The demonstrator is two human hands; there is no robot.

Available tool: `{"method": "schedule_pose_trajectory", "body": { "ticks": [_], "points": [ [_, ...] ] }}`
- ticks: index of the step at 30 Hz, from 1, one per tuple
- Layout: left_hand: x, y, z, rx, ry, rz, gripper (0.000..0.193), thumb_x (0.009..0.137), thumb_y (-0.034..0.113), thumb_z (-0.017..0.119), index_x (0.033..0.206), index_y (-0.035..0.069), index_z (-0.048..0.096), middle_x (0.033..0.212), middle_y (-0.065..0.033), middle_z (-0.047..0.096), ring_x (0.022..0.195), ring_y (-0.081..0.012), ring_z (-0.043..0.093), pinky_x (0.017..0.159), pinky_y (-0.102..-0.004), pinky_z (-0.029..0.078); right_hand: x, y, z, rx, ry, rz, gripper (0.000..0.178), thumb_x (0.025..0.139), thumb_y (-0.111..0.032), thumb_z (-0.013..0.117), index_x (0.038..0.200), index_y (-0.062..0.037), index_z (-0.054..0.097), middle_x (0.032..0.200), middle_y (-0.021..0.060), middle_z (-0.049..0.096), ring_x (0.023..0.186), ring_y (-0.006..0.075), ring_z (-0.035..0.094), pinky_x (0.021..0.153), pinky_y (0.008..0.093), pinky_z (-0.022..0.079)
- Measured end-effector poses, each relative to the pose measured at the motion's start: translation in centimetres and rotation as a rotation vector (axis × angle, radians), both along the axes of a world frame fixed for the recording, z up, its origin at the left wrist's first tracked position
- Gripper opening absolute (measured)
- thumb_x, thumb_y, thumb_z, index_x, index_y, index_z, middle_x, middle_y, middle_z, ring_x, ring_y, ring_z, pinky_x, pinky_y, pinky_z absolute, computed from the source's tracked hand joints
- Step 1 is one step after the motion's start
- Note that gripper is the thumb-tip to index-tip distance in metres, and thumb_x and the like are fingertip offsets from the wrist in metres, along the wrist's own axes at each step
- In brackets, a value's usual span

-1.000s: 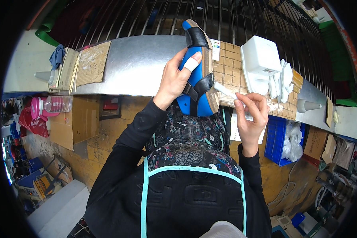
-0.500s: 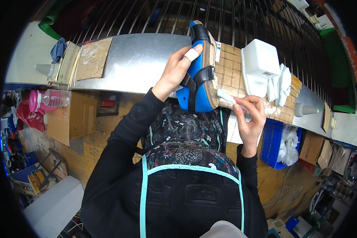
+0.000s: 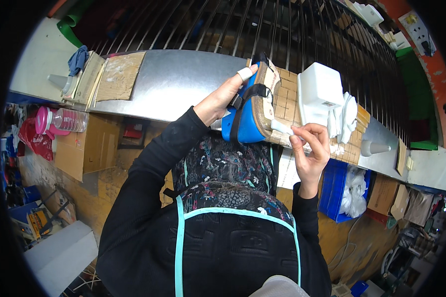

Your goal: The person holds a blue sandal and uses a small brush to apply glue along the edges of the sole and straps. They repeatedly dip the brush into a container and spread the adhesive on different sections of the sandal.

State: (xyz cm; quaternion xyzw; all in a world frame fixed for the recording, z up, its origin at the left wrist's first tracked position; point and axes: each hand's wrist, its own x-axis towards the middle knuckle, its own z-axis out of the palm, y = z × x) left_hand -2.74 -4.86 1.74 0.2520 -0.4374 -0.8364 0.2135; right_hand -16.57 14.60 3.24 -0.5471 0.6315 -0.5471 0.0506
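Matt blue foam-like sandal [image 3: 245, 123] w/ rough tan sole, smooth brushed-metal bench [image 3: 173, 81], glossy white plastic box [image 3: 319, 91].

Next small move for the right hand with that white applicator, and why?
Probably draw the white applicator along the tan sole edge. The right hand pinches it with its tip on the sole of the blue sandal, which the left hand steadies over the metal bench.

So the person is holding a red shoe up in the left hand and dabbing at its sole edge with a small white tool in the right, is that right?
Not quite: the shoe is blue, not red, as the head view shows. The left hand does hold it up, and the right hand does bring a small white tool to its sole edge.
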Motion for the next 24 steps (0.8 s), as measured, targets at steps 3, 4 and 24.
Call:
{"method": "schedule_pose_trajectory", "body": {
  "ticks": [3,4,24],
  "points": [
    [-0.5,-0.1,-0.1,0.086,-0.041,0.003,0.065,0.09,0.051,0.059,0.131,0.0,0.053,0.116,-0.0164,0.064,0.099,-0.0184,0.066,0.086,-0.0314,0.056,-0.2,-0.4,0.3,-0.021,0.016,0.033,0.02,0.077,0.0,0.076,0.096,-0.0045,0.075,0.091,0.0057,0.058,0.077,0.0134,0.055,0.061,0.0236,0.046],
    [-0.5,-0.3,-0.1,0.206,-0.027,-0.054,0.062,0.091,0.048,0.06,0.132,0.002,0.053,0.119,-0.016,0.063,0.101,-0.0189,0.066,0.088,-0.0327,0.056,-0.3,-0.6,0.5,-0.031,0.031,0.045,0.021,0.076,0.0,0.076,0.096,-0.0046,0.075,0.091,0.0057,0.058,0.078,0.0136,0.055,0.061,0.0237,0.047],
    [3.3,2.7,-5.2,0.521,0.231,-0.696,0.06,0.098,0.052,0.042,0.132,0.002,0.048,0.104,-0.0297,0.063,0.08,-0.0322,0.069,0.066,-0.0355,0.059,-1.4,-4.9,2.6,0.016,0.2,0.389,0.02,0.076,-0.005,0.077,0.095,-0.0065,0.076,0.092,0.0063,0.058,0.082,0.0157,0.058,0.066,0.027,0.051]
  ]
}}
